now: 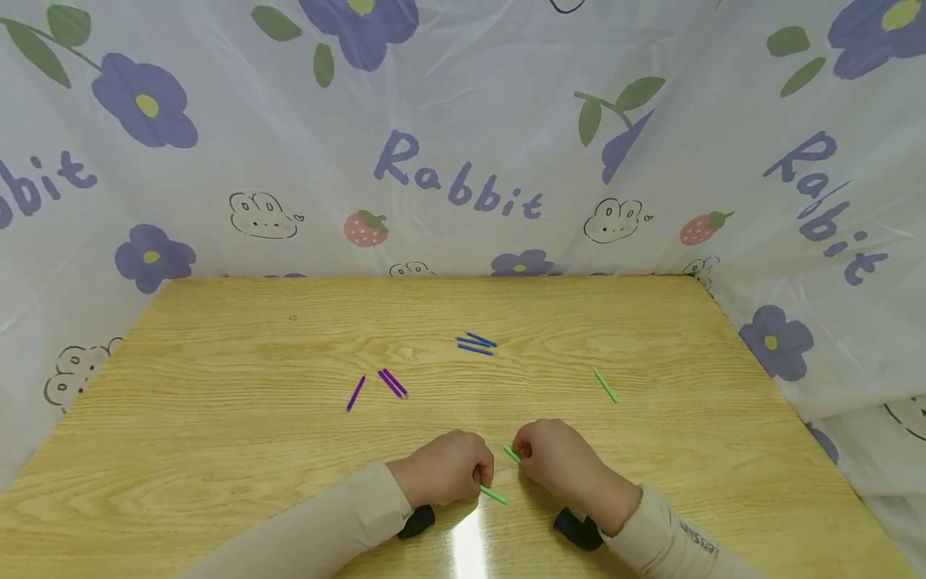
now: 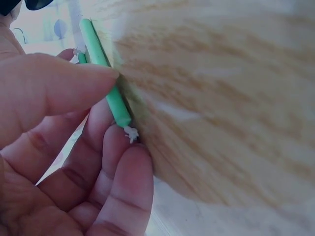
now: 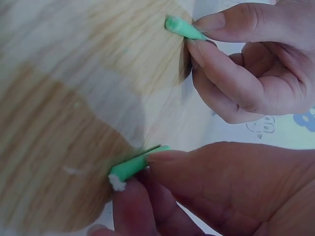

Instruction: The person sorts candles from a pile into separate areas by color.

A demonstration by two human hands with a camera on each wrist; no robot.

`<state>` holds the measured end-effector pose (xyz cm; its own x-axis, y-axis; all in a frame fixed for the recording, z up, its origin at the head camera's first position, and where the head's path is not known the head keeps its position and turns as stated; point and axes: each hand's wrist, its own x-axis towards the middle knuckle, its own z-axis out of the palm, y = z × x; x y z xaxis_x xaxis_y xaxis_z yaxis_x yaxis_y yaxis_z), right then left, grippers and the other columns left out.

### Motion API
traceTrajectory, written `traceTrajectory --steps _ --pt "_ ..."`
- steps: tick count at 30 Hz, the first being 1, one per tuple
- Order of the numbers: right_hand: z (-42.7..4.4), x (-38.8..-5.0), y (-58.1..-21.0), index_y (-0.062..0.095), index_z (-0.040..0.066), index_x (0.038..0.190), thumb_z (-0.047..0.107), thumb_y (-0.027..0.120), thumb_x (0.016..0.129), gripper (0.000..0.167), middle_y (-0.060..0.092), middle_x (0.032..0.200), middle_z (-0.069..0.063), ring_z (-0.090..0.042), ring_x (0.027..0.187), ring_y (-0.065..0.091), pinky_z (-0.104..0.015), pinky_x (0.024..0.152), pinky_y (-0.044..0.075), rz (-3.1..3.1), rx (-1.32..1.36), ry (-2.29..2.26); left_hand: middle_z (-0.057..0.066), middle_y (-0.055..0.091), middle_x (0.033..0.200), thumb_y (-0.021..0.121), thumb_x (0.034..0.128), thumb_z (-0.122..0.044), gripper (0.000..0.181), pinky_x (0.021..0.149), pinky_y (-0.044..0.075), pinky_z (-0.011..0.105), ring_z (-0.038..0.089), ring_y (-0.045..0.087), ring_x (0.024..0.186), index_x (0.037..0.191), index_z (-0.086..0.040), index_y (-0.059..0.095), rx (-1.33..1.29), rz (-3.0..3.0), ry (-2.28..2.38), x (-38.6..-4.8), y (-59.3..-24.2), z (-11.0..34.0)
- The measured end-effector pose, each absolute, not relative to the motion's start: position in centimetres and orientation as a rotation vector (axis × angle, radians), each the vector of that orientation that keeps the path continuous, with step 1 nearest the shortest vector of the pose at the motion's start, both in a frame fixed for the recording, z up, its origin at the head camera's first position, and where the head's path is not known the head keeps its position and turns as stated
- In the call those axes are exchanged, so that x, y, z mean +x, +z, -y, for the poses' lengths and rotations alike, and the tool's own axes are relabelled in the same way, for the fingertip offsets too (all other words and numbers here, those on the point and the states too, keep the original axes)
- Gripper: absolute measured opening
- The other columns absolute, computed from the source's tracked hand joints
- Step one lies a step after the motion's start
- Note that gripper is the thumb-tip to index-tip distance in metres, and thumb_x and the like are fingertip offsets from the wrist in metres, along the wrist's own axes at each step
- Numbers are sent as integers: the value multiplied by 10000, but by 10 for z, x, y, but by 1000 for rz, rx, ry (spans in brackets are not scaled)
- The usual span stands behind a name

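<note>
My left hand [image 1: 448,466] pinches a thin green candle [image 1: 494,494] between thumb and fingers, low over the table. In the left wrist view, a white frayed wick [image 2: 131,133] shows at one end of it. Facing it, my right hand [image 1: 560,454] grips a second green candle [image 1: 511,454], whose white wick [image 3: 117,182] is seen in the right wrist view. The two candles are apart, with a small gap between the hands. A third green candle [image 1: 605,385] lies on the table, beyond the right hand.
Blue sticks [image 1: 475,350] lie together toward the back of the wooden table [image 1: 217,450]. Two purple sticks [image 1: 393,383] lie side by side, with another purple stick [image 1: 356,393] to their left. A printed rabbit curtain [image 1: 463,121] hangs behind the table.
</note>
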<state>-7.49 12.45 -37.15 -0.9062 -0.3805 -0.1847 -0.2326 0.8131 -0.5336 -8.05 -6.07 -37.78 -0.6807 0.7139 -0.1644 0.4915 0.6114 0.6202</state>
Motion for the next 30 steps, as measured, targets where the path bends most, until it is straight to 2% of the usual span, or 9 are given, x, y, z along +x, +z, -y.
traceTrajectory --steps 7,18,25,30 --pt "-124 -74 -373 718 11 887 -16 686 777 118 609 723 8 -123 625 502 -289 591 470 -2700 -430 -746 -103 459 646 665 692 107 188 567 380 176 11 394 603 702 -81 663 953 -2439 776 -79 -377 60" --pt "-123 -75 -375 718 5 891 -54 653 765 153 623 734 2 -124 638 509 -293 593 473 -2706 -450 -743 -56 531 664 652 689 112 197 575 395 182 20 412 613 714 -82 677 939 -2434 764 -80 -379 61" --pt "-123 -76 -375 717 11 888 -63 631 779 158 637 752 -5 -120 639 511 -286 586 471 -2704 -465 -736 -91 493 664 657 701 108 198 584 397 182 23 414 617 723 -87 683 931 -2432 761 -81 -378 61" --pt "-121 -74 -373 716 21 866 -66 642 759 156 590 697 18 -123 609 489 -264 561 436 -2710 -435 -714 -94 487 662 655 685 109 195 585 395 178 24 417 615 711 -83 679 942 -2447 757 -80 -378 61"
